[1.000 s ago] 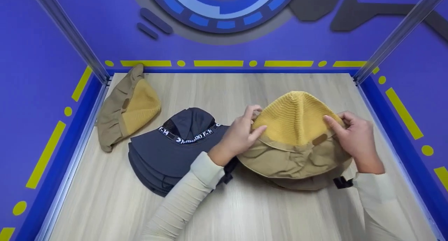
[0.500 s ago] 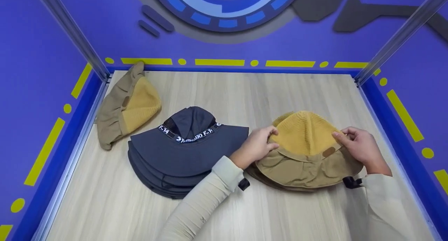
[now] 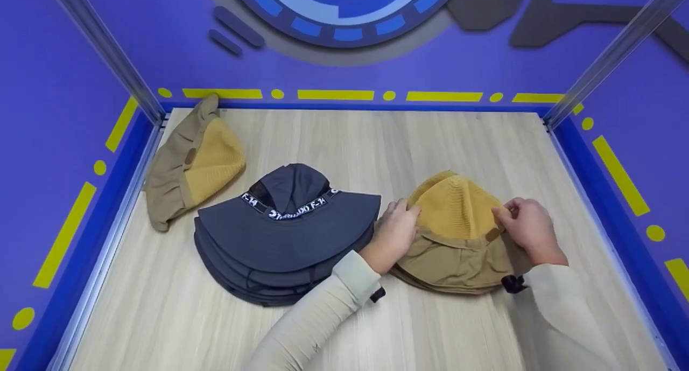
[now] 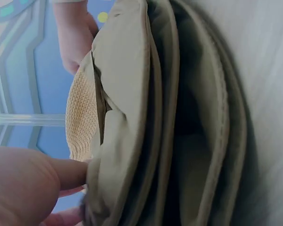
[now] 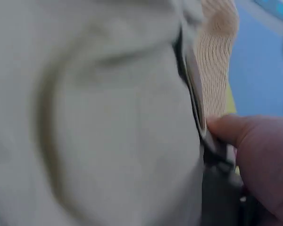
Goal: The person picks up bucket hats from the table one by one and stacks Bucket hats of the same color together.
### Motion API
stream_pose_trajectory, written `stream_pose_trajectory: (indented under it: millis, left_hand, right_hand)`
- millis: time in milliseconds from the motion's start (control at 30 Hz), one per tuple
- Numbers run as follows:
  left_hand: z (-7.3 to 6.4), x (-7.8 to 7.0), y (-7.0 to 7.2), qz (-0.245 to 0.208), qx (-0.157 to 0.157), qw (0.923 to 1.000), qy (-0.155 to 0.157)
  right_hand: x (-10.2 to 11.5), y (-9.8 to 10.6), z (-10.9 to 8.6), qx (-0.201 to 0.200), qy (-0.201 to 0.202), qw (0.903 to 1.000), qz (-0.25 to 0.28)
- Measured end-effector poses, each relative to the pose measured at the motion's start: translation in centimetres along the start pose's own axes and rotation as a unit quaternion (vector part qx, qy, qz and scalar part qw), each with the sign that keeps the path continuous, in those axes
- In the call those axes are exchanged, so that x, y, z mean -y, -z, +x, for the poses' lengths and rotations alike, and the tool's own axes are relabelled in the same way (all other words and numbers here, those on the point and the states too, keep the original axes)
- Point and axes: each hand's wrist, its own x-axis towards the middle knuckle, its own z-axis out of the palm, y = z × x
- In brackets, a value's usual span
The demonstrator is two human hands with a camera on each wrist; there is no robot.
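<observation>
A bucket hat (image 3: pixel 457 207) with a yellow knitted crown, tan brim and small brown tag lies on top of a stack of similar hats, right of centre. Several layered brims (image 4: pixel 170 113) show in the left wrist view. My left hand (image 3: pixel 395 232) grips the left side of the top hat where crown meets brim. On the opposite side, my right hand (image 3: pixel 530 226) pinches the hat near its tag, thumb against the knitted crown (image 5: pixel 216 70) in the right wrist view. Left of my hands sits a stack of dark grey wide-brim hats (image 3: pixel 285 236) with a lettered band.
Another yellow and tan bucket hat (image 3: pixel 196 169) lies on its side at the back left, leaning toward the wall. Blue panels (image 3: pixel 377 72) with yellow marks and metal corner posts (image 3: pixel 597 58) enclose the wooden table (image 3: pixel 344 139) at the back and sides.
Both hands have lowered the yellow and tan hat onto its stack, then shifted it slightly left. My left forearm has moved right, uncovering more of the dark hats.
</observation>
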Motion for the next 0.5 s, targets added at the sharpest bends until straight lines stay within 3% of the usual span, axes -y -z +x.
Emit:
stream_pose_trajectory:
  millis: [133, 200, 333, 500]
  left_hand:
    - [-0.8, 0.9, 0.7, 0.003, -0.028, 0.9993, -0.023]
    - [-1.2, 1.4, 1.4, -0.006, -0.037, 0.9989, -0.030]
    - [-2.0, 2.4, 3.1, -0.020, -0.042, 0.9984, -0.031]
    - [-2.1, 4.4, 6.0, -0.029, -0.034, 0.9989, -0.016]
  right_hand:
    - [3.2, -0.5, -0.7, -0.064, 0.043, 0.9967, 0.023]
    - [5.1, -1.2, -1.3, -0.061, 0.072, 0.9945, 0.046]
    - [8.0, -3.3, -3.3, 0.019, 0.072, 0.9961, 0.046]
    - [8.5, -6.3, -4.3, 0.083, 0.032, 0.9960, 0.014]
